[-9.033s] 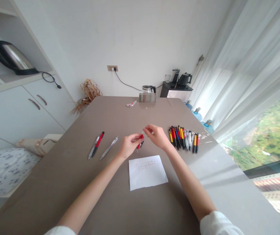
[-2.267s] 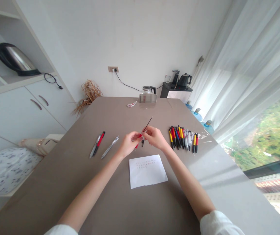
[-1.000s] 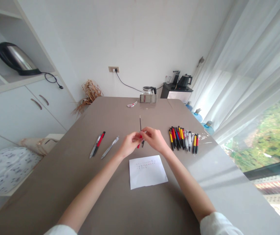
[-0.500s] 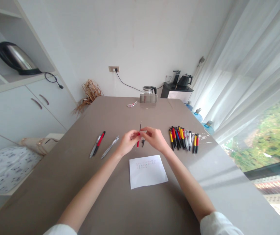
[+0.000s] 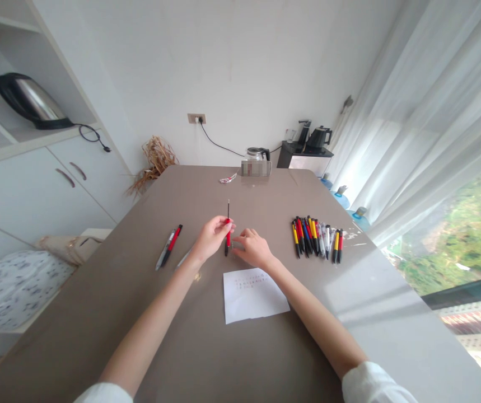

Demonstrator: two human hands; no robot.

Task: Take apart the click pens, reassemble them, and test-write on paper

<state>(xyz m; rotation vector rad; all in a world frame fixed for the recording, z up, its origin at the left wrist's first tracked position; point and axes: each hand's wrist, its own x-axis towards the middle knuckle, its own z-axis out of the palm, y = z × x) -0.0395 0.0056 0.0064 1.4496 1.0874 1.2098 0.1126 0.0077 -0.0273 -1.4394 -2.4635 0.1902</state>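
Note:
My left hand point(image 5: 213, 238) is closed around a red and black pen point(image 5: 228, 232), held upright. A thin dark refill point(image 5: 228, 208) sticks out of its top end. My right hand point(image 5: 252, 246) is low over the table just right of the pen, thumb and forefinger apart. A small, unclear piece point(image 5: 232, 245) shows by its fingertips, and the table under the palm is hidden. Below the hands lies a white sheet of paper point(image 5: 256, 299) with handwriting. Left of my left hand, a clear pen point(image 5: 182, 259) is partly covered by it.
A red and black pen point(image 5: 172, 245) and a clear pen point(image 5: 164, 251) lie side by side at the left. Several assorted pens point(image 5: 316, 238) lie in a row at the right. A glass pot point(image 5: 257, 153) stands at the far edge of the brown table point(image 5: 190, 347).
My hands have separated. The left hand has moved slightly left with the red pen and refill; my right hand has let go and come down toward the table.

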